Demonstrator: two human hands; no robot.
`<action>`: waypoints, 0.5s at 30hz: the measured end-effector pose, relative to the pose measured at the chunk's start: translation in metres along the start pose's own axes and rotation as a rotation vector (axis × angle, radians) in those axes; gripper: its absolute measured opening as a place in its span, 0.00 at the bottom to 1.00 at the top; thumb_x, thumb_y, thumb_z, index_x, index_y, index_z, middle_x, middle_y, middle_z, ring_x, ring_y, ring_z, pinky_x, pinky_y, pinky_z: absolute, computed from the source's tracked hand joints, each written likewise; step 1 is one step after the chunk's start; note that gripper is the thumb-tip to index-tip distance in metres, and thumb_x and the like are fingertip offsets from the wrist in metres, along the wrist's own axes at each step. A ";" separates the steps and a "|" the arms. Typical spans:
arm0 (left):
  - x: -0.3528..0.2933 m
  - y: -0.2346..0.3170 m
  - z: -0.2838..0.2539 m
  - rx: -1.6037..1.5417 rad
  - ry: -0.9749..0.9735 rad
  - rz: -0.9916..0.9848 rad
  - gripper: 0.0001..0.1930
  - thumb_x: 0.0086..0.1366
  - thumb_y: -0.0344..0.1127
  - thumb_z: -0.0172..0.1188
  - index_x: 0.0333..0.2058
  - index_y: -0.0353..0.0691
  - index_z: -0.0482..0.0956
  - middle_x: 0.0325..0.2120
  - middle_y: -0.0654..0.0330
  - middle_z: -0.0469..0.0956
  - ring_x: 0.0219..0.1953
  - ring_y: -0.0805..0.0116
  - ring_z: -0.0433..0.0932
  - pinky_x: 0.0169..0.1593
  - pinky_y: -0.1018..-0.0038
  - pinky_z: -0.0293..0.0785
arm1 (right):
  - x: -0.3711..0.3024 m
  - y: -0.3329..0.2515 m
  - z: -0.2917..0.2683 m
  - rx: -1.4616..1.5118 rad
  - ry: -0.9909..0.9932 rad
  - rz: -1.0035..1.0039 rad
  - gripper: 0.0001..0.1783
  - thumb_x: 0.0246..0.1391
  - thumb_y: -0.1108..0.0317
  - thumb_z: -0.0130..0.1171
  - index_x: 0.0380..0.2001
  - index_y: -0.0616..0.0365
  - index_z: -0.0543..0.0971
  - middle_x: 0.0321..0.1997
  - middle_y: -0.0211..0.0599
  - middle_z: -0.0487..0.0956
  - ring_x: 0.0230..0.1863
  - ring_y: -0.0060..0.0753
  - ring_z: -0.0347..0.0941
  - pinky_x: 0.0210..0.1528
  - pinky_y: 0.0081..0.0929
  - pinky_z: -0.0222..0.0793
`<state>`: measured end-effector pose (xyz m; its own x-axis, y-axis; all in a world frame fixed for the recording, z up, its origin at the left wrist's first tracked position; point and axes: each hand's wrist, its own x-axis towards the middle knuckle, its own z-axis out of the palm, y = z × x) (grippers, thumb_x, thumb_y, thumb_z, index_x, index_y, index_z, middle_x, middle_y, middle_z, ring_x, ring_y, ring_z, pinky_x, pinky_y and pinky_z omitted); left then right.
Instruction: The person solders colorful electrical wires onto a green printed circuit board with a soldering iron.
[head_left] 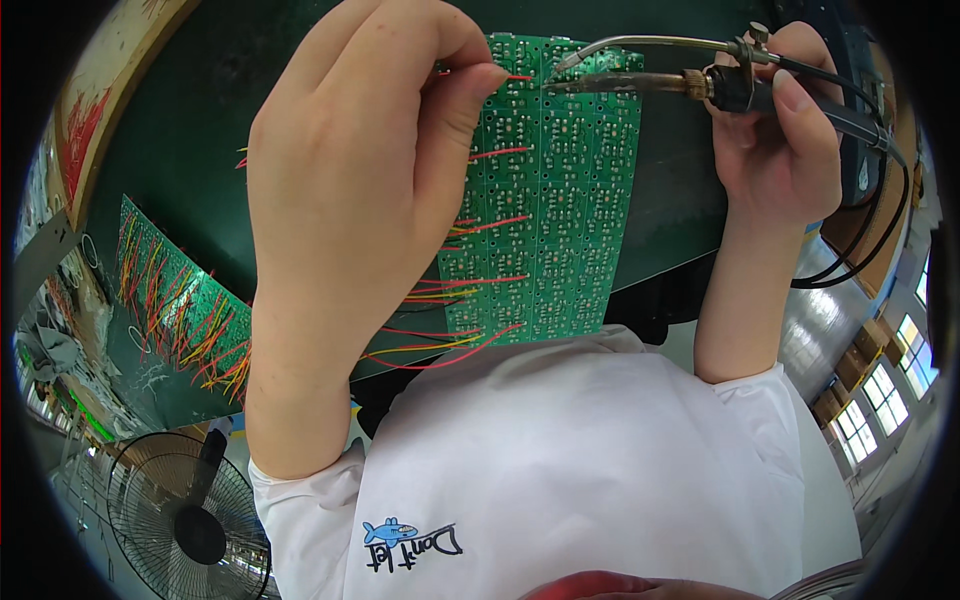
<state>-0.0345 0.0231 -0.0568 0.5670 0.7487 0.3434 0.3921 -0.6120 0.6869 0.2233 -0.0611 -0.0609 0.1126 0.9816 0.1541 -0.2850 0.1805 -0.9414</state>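
A green circuit board panel of repeated small units lies on the bench in front of me. My left hand reaches over its left edge, thumb and forefinger pinching a red wire near the top row. In my right hand is a soldering iron, held from the right. Above the iron's shaft runs a thin bent metal feed tube. Both tips converge by the wire's end; whether they touch it, I cannot tell. Red, yellow and dark wires stick out from the panel's left side, partly hidden by my left hand.
On the dark green bench, at the left, lies another board covered with red and yellow wires. Loose red wires are at the far left. Black cables trail from the iron at the right. A fan stands lower left.
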 end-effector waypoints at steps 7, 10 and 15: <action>-0.005 -0.004 0.008 -0.028 0.130 -0.076 0.05 0.65 0.26 0.65 0.34 0.34 0.77 0.27 0.61 0.75 0.26 0.72 0.73 0.31 0.78 0.71 | 0.003 0.000 0.003 -0.043 0.071 0.001 0.08 0.59 0.70 0.50 0.38 0.65 0.69 0.26 0.38 0.71 0.24 0.19 0.59 0.29 0.18 0.56; 0.027 0.020 -0.020 0.059 -0.210 -0.075 0.05 0.64 0.27 0.65 0.34 0.34 0.77 0.27 0.61 0.75 0.26 0.72 0.73 0.31 0.78 0.71 | 0.005 0.004 0.002 -0.033 0.032 -0.028 0.09 0.59 0.69 0.49 0.38 0.65 0.69 0.27 0.38 0.70 0.24 0.19 0.59 0.28 0.18 0.56; -0.002 -0.001 0.004 -0.053 0.116 -0.084 0.05 0.64 0.26 0.65 0.34 0.34 0.77 0.27 0.61 0.75 0.26 0.72 0.73 0.31 0.78 0.71 | 0.009 -0.001 0.004 -0.081 -0.012 -0.040 0.11 0.59 0.68 0.48 0.39 0.66 0.69 0.28 0.40 0.71 0.24 0.19 0.60 0.28 0.17 0.56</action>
<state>-0.0333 0.0213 -0.0605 0.4451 0.8231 0.3526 0.3943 -0.5337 0.7481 0.2204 -0.0524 -0.0576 0.1107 0.9745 0.1950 -0.2021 0.2142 -0.9557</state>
